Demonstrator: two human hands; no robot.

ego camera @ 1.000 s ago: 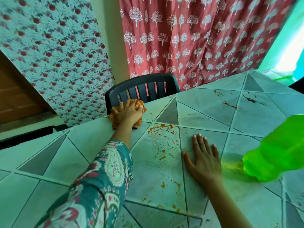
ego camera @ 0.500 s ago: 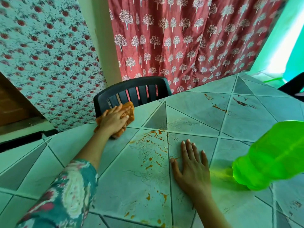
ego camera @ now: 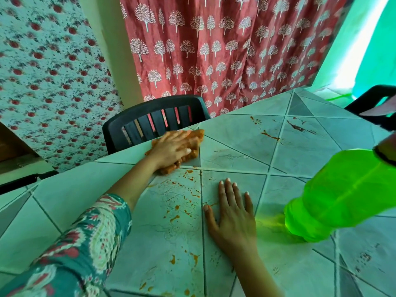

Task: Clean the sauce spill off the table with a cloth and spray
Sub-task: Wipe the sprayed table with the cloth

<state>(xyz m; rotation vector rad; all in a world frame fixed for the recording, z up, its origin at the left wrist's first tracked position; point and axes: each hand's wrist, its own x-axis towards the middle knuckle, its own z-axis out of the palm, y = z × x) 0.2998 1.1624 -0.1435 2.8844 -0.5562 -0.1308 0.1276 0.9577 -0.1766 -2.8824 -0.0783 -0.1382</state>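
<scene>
We see a tiled table (ego camera: 235, 146) that takes up most of the view and lies under both hands. Beyond the hands hangs a red curtain (ego camera: 214, 50) printed with white trees. Left of it, past the left hand, is a pale floral wall covering (ego camera: 42, 82).

A green bottle (ego camera: 342, 194) stands on the table just to the right of the right hand, apart from it and touched by neither hand. Its top runs out of the picture, so we cannot tell what kind of head it has. A black chair (ego camera: 154, 112) sits at the far table edge directly behind the left hand, and part of another dark chair (ego camera: 372, 99) shows far off to the right.

A patterned teal sleeve (ego camera: 85, 243) covers the left forearm up to short of the wrist. The right hand (ego camera: 233, 213) lies flat on the table, palm down, fingers straight and slightly spread, holding nothing. The left hand (ego camera: 173, 148) is stretched out ahead of it, fingers laid out straight across an orange cloth (ego camera: 196, 136), pressing it against the tabletop near the far edge. The cloth sticks out beyond the fingertips and below the palm.

The sauce spill (ego camera: 175, 218) is scattered as orange drops and smears between the two hands and nearer us than the cloth. Darker streaks (ego camera: 270, 136) lie beyond the right hand, to the right of the cloth.
</scene>
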